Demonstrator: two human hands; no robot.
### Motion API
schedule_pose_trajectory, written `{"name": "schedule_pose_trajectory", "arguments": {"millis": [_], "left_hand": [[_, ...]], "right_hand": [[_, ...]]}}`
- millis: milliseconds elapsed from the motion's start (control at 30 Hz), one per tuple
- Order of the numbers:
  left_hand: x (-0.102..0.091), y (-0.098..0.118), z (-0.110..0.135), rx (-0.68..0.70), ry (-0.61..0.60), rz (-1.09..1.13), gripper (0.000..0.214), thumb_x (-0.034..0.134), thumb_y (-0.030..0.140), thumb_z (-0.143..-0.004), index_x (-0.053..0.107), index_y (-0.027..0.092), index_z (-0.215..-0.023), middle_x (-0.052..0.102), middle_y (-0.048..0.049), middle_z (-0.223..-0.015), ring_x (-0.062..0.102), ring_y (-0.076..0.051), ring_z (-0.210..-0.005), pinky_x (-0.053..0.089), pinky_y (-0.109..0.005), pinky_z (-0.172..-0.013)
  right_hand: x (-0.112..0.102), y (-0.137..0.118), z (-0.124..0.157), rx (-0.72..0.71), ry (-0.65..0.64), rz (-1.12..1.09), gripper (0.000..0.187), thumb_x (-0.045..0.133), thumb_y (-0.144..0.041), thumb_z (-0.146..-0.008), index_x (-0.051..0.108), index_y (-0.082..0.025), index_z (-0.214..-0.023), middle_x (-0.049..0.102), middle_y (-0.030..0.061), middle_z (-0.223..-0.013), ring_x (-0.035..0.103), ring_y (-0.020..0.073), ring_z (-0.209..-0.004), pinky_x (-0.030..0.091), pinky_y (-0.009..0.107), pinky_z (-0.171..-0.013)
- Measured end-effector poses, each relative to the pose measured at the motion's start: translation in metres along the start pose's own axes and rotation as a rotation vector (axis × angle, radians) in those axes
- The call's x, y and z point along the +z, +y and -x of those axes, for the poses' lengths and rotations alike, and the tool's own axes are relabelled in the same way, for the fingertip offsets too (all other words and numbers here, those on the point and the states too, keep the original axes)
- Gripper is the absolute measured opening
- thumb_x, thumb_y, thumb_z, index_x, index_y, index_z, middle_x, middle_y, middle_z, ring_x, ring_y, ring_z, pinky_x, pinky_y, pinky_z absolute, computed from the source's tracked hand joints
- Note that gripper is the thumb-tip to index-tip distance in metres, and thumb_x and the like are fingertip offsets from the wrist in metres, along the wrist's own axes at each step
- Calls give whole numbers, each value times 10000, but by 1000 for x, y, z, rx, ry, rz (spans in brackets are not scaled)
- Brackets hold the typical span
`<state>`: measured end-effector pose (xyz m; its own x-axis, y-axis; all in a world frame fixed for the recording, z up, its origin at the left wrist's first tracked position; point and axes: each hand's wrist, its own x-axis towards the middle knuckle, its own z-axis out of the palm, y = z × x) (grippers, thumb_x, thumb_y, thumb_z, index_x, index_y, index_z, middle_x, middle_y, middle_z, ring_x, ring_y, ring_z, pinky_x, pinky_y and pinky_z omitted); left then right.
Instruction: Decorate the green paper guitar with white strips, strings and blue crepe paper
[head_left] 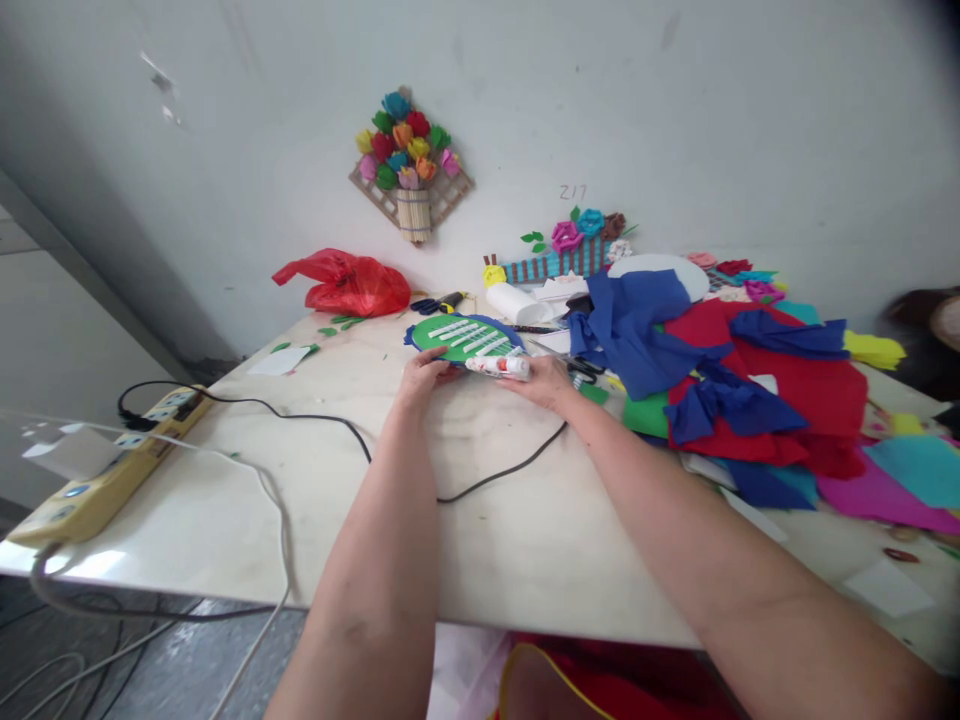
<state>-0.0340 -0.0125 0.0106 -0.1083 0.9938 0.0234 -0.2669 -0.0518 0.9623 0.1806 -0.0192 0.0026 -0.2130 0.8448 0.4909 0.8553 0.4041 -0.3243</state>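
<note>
Above the table I see a green oval craft piece [431, 330] with a ruffled blue rim and several white strips laid in a lattice across it. My left hand [426, 378] grips its near left edge, thumb on top. On the near right side, my right hand [541, 382] is closed around a white tube with red marks [496, 366], held against the oval's near edge. Whether the right fingers also touch the oval is hidden. Just right of that hand lie black-handled scissors [586, 368].
Crepe paper in blue [637, 325] and red [825, 400] is heaped at right. A red plastic bag [352, 285] and pliers [450, 300] lie at the back. A black cord [495, 490] crosses the table from a yellow power strip [142, 460]. Paper flowers [405, 140] hang on the wall.
</note>
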Motion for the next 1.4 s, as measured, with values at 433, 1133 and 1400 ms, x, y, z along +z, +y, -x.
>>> {"name": "schedule_pose_trajectory", "arguments": {"millis": [433,1133,1400], "left_hand": [[-2,-3,-3,74,3,-36,290,629,118,-612,635,92,-901,630,-35,-629,622,-139,-598,499,-294,-711],[-2,-11,-11,148,28,-57,342,740,156,-488,641,93,-809,631,-19,-608,614,-135,-557,510,-288,-682],[-1,-11,-11,128,41,-42,375,746,178,-448,637,95,-797,633,-15,-597,616,-144,-548,507,-307,-683]], "right_hand": [[0,-2,0,37,29,8,438,596,-593,-626,683,-266,-905,688,35,-762,623,196,-714,448,276,-625],[0,-7,2,36,33,123,438,544,-615,-656,675,-274,-897,684,36,-749,621,205,-727,425,281,-612],[-1,-4,1,37,50,84,376,582,-539,-656,691,-256,-878,693,39,-757,625,198,-721,426,265,-601]]}}
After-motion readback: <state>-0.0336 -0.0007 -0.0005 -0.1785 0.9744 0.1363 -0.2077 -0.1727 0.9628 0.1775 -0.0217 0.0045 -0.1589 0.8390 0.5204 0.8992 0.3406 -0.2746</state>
